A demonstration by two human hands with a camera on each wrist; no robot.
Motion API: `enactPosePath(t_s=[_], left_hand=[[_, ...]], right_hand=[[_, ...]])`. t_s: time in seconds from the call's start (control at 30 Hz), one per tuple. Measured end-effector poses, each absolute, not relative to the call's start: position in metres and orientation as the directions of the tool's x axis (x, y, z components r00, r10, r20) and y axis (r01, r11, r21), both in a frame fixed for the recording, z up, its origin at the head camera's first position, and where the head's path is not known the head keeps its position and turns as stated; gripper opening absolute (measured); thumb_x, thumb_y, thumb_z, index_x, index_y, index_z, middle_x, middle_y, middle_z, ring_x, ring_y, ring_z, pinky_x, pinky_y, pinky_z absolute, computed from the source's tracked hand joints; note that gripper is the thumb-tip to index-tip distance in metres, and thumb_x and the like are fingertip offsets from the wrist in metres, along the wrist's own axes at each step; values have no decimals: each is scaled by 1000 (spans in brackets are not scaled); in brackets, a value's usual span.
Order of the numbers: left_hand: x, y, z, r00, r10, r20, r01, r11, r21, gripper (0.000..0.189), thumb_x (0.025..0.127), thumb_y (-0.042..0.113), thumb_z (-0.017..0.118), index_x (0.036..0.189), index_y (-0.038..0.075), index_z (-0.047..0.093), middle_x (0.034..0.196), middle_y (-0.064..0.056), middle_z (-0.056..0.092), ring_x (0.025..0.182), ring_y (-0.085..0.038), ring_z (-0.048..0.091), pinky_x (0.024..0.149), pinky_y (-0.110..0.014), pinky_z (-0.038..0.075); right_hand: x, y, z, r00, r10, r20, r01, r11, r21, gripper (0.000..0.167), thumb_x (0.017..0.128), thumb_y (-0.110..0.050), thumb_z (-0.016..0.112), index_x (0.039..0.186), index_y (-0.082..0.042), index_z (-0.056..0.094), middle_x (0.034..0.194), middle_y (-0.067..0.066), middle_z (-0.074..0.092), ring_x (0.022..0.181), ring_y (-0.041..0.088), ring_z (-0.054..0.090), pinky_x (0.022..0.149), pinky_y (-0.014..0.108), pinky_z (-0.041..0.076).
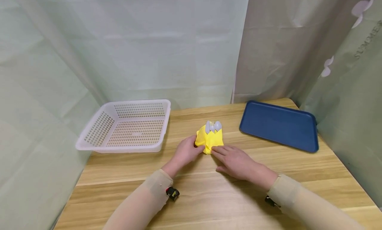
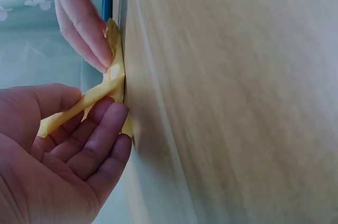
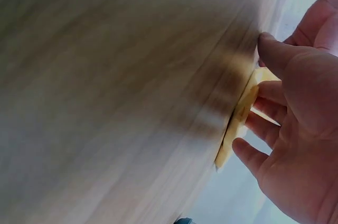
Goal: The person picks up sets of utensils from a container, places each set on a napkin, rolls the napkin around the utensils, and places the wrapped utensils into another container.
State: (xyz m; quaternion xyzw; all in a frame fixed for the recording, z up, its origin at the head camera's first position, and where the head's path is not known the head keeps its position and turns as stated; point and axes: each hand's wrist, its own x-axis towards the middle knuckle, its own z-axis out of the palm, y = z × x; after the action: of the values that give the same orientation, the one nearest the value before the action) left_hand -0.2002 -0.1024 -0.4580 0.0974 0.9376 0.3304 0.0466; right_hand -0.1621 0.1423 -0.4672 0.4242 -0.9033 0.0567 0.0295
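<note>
A folded yellow napkin (image 1: 215, 140) lies on the table, with a grey plastic knife (image 1: 207, 127), fork (image 1: 212, 127) and spoon (image 1: 218, 126) side by side on it. Their heads stick out past its pointed far edge; the handles are hidden in the cloth. My left hand (image 1: 186, 151) pinches the napkin's left side, lifting a fold between thumb and fingers, as the left wrist view shows. From the right, my right hand (image 1: 237, 162) rests its fairly straight fingertips (image 3: 252, 121) on the near right part of the napkin.
A white perforated plastic basket (image 1: 162, 132) stands at the back left of the wooden table (image 1: 197, 200). At the back right lies a dark blue tray (image 1: 279, 125). Pale curtains (image 1: 149, 51) hang close behind and along both sides.
</note>
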Motion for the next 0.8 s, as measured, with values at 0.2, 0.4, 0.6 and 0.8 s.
enactPosePath(t_s=[0.2, 0.4, 0.6, 0.8], left_hand=[[-198, -103, -455, -972, 233, -17, 175, 777, 605, 21, 103, 27, 78, 106, 9, 68, 83, -1, 59, 79, -21, 56, 73, -36, 47], [-198, -103, -455, -975, 220, -20, 163, 778, 607, 24, 103, 26, 77, 115, 5, 71, 89, -2, 64, 82, -22, 57, 76, -38, 49], [-198, -101, -453, -970, 244, -19, 184, 777, 602, 17, 104, 25, 77, 105, 11, 67, 85, -1, 62, 79, -21, 57, 73, -36, 48], [-194, -98, -447, -968, 253, 2, 211, 802, 560, 22, 103, 26, 78, 96, 13, 63, 80, -1, 61, 73, -21, 55, 68, -35, 46]], right_hand=[[-164, 147, -462, -655, -746, 118, -755, 640, -145, 67, 106, -39, 76, 159, -2, 58, 160, 15, 58, 145, 37, 57, 119, 58, 47], [-167, 158, -464, -658, -738, 149, -753, 644, -134, 66, 104, -38, 79, 156, -2, 61, 159, 15, 60, 146, 37, 57, 121, 59, 44], [-166, 161, -469, -646, -753, 124, -763, 634, -124, 67, 106, -40, 76, 159, -3, 58, 163, 14, 57, 150, 37, 53, 122, 58, 43], [-166, 161, -470, -645, -756, 111, -764, 635, -112, 66, 106, -39, 76, 160, -4, 58, 164, 11, 56, 151, 35, 52, 122, 57, 43]])
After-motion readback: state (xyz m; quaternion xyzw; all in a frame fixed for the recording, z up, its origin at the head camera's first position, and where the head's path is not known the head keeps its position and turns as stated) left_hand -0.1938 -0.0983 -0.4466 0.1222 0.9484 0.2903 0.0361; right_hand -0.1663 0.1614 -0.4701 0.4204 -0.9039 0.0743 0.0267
